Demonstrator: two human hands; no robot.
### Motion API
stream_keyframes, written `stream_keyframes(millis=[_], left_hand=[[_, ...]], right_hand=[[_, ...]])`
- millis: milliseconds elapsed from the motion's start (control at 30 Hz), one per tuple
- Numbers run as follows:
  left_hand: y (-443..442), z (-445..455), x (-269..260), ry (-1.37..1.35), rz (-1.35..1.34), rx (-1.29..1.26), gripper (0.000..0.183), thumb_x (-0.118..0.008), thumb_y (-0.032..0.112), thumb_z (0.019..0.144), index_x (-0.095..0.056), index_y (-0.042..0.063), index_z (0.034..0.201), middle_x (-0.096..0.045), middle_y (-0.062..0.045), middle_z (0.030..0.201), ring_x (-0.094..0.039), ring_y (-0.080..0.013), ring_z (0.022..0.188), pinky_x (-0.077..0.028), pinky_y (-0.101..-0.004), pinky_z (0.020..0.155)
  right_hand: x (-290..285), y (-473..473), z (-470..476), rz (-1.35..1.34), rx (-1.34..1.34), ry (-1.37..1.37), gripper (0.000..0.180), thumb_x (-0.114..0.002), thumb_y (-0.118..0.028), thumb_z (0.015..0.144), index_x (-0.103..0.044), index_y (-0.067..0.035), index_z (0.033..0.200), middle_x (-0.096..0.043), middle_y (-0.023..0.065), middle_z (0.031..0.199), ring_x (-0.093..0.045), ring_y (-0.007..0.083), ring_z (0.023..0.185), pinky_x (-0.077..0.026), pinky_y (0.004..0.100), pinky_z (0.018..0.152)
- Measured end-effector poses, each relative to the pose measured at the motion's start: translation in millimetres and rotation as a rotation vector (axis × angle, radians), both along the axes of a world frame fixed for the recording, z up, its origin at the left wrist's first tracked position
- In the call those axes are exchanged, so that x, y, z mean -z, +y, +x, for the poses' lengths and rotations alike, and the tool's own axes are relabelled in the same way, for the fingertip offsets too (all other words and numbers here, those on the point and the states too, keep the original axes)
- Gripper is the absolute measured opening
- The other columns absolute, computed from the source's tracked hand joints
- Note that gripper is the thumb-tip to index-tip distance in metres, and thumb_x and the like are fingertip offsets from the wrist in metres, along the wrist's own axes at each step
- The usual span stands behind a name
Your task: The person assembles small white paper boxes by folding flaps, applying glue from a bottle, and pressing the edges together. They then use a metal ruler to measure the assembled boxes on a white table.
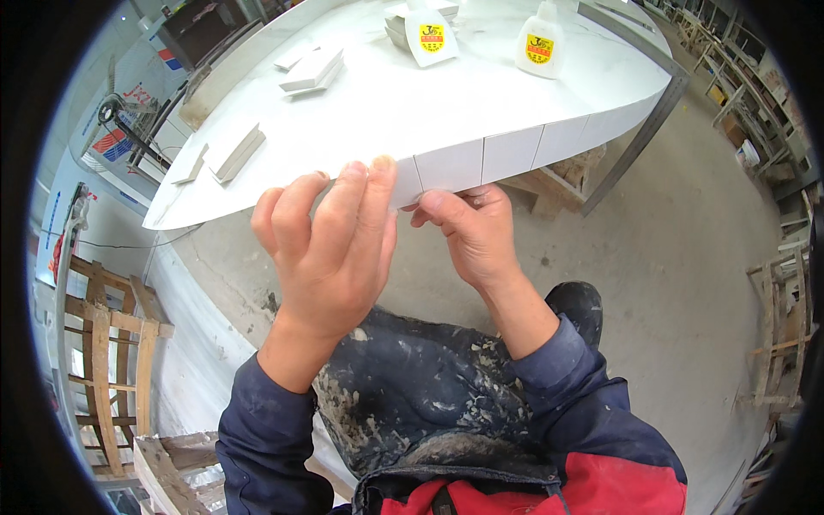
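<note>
A row of white rectangular edge pieces [512, 154] runs along the curved front edge of a white marble-patterned slab [386, 122], with thin dark joints between them. My left hand [328, 244] grips the leftmost visible piece [405, 181], its fingertips over the top edge and its thumb low on the near side. My right hand [473, 238] pinches the lower edge near the joint just right of there, thumb in front and fingers curled underneath. Part of the leftmost piece is hidden behind my left fingers.
Loose white strips [237, 151] and stacked pieces [312, 69] lie on the slab. Two glue bottles [432, 38] [539, 45] with yellow labels stand farther back. A metal frame [634, 151] crosses the right end. Wooden pallets [119, 322] stand left; a fan [109, 112] is behind.
</note>
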State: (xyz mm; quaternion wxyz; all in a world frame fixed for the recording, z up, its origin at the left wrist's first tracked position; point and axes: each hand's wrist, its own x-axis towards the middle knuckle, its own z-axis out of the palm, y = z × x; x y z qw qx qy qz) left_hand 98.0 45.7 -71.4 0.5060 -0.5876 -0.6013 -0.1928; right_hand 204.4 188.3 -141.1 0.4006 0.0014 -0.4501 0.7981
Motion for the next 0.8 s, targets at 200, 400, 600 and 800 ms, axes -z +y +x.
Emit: stream_keyframes(millis=[200,400,600,800], left_hand=[[-2,-3,4,0.031,0.003,-0.002,0.052,-0.081,0.011,0.076,-0.077,0.008,0.128,-0.062,-0.003,0.128,-0.055,-0.0260,0.113,-0.041,-0.0438,0.096],[-2,-4,4,0.021,0.005,0.024,0.052,-0.080,0.013,0.078,-0.076,0.007,0.129,-0.063,-0.003,0.128,-0.054,-0.0258,0.113,-0.040,-0.0411,0.098],[-7,0,1,-0.002,-0.061,-0.018,0.063,-0.089,0.009,0.078,-0.071,0.005,0.138,-0.064,-0.004,0.131,-0.053,-0.0263,0.121,-0.043,-0.0357,0.103],[-4,-6,4,0.014,-0.018,0.034,0.058,-0.082,0.014,0.076,-0.075,0.006,0.133,-0.064,-0.003,0.129,-0.054,-0.0259,0.113,-0.039,-0.0399,0.098]], right_hand=[[5,-5,18,-0.146,-0.014,-0.108,0.033,-0.065,-0.017,0.103,-0.066,0.003,0.129,-0.075,0.0141,0.113,-0.074,0.0256,0.101,-0.059,0.0368,0.081],[0,-51,43,-0.307,-0.271,0.047,0.062,-0.059,-0.006,0.100,-0.041,0.003,0.159,-0.068,0.0139,0.122,-0.073,0.0242,0.097,-0.057,0.0341,0.080],[-11,-66,46,-0.243,-0.276,0.030,0.076,-0.060,-0.006,0.101,-0.023,0.006,0.166,-0.064,0.0162,0.125,-0.072,0.0213,0.094,-0.057,0.0303,0.077],[-15,-65,49,-0.266,-0.242,-0.015,0.074,-0.060,-0.002,0.097,-0.033,-0.002,0.165,-0.065,0.0150,0.124,-0.072,0.0230,0.093,-0.055,0.0332,0.079]])
